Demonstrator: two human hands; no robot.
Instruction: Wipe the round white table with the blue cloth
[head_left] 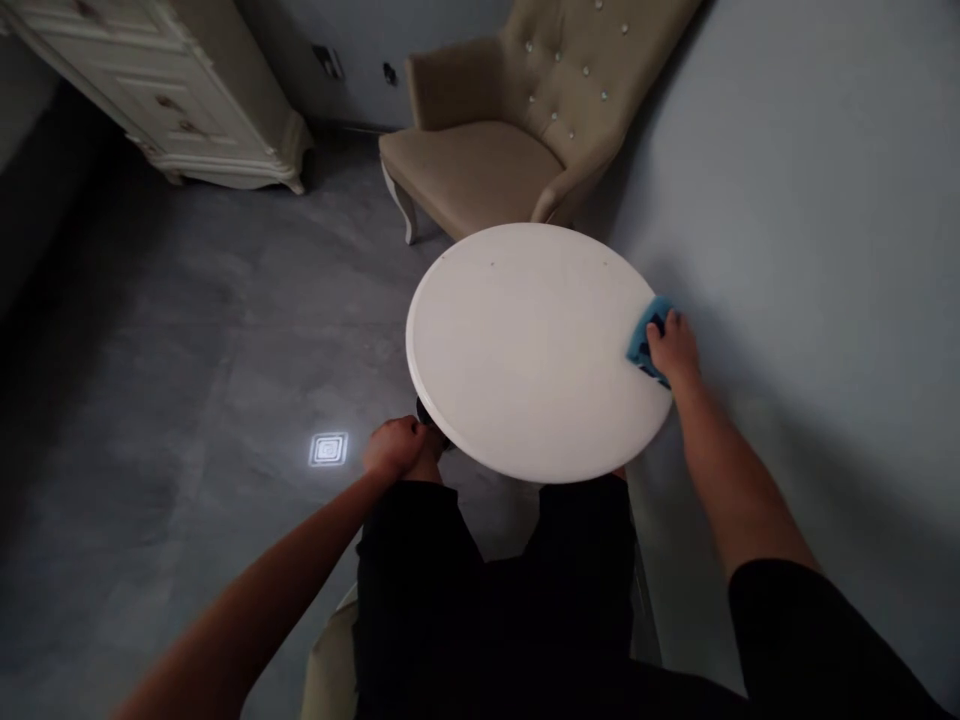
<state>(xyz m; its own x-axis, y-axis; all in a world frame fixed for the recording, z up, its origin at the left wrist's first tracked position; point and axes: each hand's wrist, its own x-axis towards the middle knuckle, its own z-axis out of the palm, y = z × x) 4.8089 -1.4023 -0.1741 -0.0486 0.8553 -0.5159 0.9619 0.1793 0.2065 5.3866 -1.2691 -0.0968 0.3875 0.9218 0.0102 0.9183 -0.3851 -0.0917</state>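
Observation:
A round white table [525, 350] stands in front of my knees. At its right edge my right hand [675, 348] grips a blue cloth [643, 335] with dark markings, pressed against the tabletop. The cloth looks folded or bunched under the fingers. My left hand [394, 446] rests on my left knee, just outside the table's near left rim. Its fingers are curled in, and nothing shows in them. A small dark thing beside that knee is partly hidden by the table, and I cannot make out what it is.
A beige tufted armchair [480, 170] stands behind the table. A grey wall [810, 250] runs close along the right side. At the upper left is a white cabinet [202, 110] with drawers. A square metal floor drain [328, 449] shines in the grey floor [247, 350].

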